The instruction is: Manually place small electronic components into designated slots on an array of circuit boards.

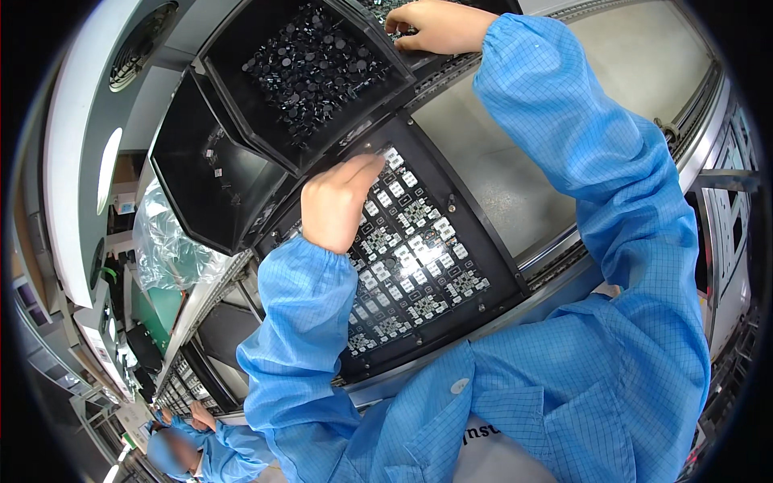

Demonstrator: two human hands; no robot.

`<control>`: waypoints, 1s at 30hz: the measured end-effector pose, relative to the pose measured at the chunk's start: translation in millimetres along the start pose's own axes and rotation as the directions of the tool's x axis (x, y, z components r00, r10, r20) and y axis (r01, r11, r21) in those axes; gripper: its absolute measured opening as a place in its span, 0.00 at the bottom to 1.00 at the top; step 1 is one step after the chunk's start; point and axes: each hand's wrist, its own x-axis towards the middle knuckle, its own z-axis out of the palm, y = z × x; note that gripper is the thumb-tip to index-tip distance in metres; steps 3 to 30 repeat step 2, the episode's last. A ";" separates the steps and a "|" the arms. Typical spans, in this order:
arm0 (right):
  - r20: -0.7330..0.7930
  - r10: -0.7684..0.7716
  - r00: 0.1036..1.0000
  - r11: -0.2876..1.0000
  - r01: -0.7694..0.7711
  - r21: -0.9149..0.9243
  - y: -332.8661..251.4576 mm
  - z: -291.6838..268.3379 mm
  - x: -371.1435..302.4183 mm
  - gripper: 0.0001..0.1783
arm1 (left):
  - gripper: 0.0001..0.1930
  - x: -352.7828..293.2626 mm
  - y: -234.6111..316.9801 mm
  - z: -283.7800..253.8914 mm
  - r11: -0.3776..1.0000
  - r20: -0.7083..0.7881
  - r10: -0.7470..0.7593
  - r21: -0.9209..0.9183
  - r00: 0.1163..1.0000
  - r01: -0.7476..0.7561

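Observation:
My left hand (338, 205) is over the upper left corner of a circuit board panel (415, 258). Its fingers are bunched together, with their tips at the panel's upper edge; whatever they may hold is hidden. The panel carries rows of small white parts and lies in a black carrier plate (503, 278). At the top, my right hand (439, 28) reaches into a black bin of small parts, its thumb and fingers curved and slightly apart. Beside it stands a black bin (229, 80) heaped with small round dark parts (314, 76).
Left of the bins, another black bin (205, 189) holds a few small pieces. A clear plastic bag (173, 241) hangs beyond it. The carrier rests on a conveyor with metal rails (555, 249). Another person (201, 451) in blue works farther along the line at the lower left.

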 end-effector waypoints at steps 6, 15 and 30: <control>-0.005 0.007 1.000 1.000 -0.008 -0.028 -1.5 -1.7 -2.6 0.14 | 0.17 2.8 -0.6 -2.0 1.000 0.053 0.012 0.024 0.999 -0.013; -0.005 0.007 1.000 1.000 -0.008 -0.028 -1.5 -1.7 -2.6 0.14 | 0.17 2.8 -0.6 -2.0 1.000 0.053 0.012 0.024 0.999 -0.013; -0.005 0.007 1.000 1.000 -0.008 -0.028 -1.5 -1.7 -2.6 0.14 | 0.17 2.8 -0.6 -2.0 1.000 0.053 0.012 0.024 0.999 -0.013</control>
